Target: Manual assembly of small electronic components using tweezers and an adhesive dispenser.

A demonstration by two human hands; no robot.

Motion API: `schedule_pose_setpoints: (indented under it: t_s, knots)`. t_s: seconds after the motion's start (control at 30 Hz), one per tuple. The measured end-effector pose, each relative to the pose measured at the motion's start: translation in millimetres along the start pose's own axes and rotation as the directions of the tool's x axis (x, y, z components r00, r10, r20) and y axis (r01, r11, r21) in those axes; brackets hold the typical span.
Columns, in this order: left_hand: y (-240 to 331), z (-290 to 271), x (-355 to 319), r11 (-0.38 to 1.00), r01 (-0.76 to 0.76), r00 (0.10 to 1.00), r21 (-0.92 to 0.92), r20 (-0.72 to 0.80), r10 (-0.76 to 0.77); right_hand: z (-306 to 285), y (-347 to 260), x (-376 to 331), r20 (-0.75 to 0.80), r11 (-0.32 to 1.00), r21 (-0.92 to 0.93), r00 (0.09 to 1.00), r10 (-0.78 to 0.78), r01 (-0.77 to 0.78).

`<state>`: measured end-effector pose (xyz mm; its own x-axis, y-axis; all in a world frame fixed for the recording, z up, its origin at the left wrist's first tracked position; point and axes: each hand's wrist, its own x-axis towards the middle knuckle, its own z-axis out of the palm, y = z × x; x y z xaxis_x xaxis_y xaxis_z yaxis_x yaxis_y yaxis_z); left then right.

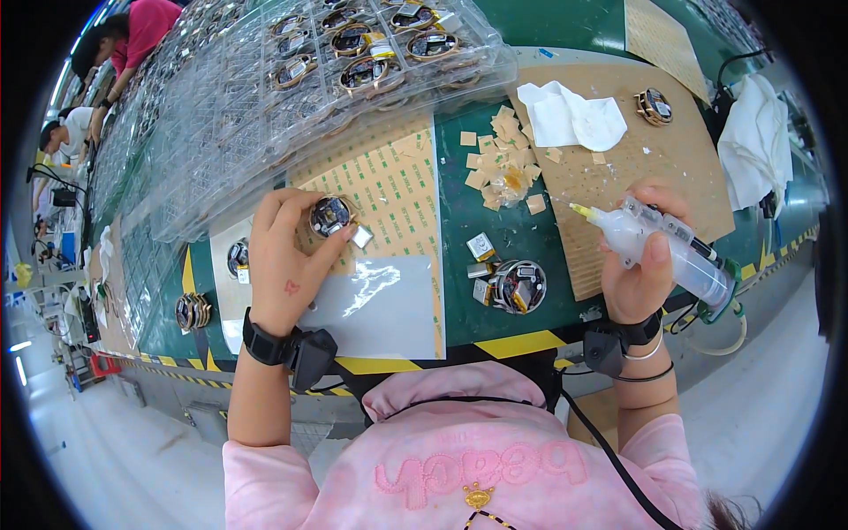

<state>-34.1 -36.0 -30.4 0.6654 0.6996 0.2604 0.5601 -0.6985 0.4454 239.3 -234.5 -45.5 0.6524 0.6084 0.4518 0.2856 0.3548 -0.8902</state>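
My left hand (294, 256) grips a round watch case (332, 216) by its edges, between thumb and fingers. Circuitry shows inside the case, and a small silvery battery (361, 236) sticks out beside my thumb tip. Under them lies a tan sheet of adhesive pieces (397, 190). In my right hand (638, 265) is a dispensing syringe (694, 265), fingers wrapped round its translucent barrel. Its yellow tip (583, 211) points left, apart from the watch case. Between my hands, nearer to me, stands a clear round container (519, 287) with small batteries in and beside it.
Stacked clear trays (424, 97) of watch cases fill the far left. A pile of tan squares (505, 150) lies right of the sheet. Cardboard (574, 238) bears a white cloth (572, 117) and another watch case (654, 107). Stacked cases (193, 311) stand left. Two people work far left.
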Motion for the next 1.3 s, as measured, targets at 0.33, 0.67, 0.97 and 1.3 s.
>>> schedule_pose_setpoints:
  t_s: [0.33, 0.67, 0.97, 1.3]
  knots:
    - [18, -2, 2, 0.812, 0.292, 0.954, -0.505, 0.216, -0.208, 0, 0, 0, 0.031, 1.0, -0.01, 1.0, -0.002, 0.003]
    - [27, -1, 6, 0.3, 0.47, 0.881, -0.83, 0.462, -0.103, 1, 0, 0, 0.015, 0.999, 0.043, 1.0, 0.016, -0.017]
    - [58, 19, 4, 0.318, 0.459, 0.871, -0.83, 0.491, 0.027, 2, -3, 2, 0.047, 1.0, 0.009, 0.999, 0.01, -0.01]
    - [71, 25, 8, 0.551, 0.384, 0.8, -0.741, 0.565, 0.202, 9, -11, 5, 0.334, 0.992, 0.119, 0.943, -0.003, -0.039]
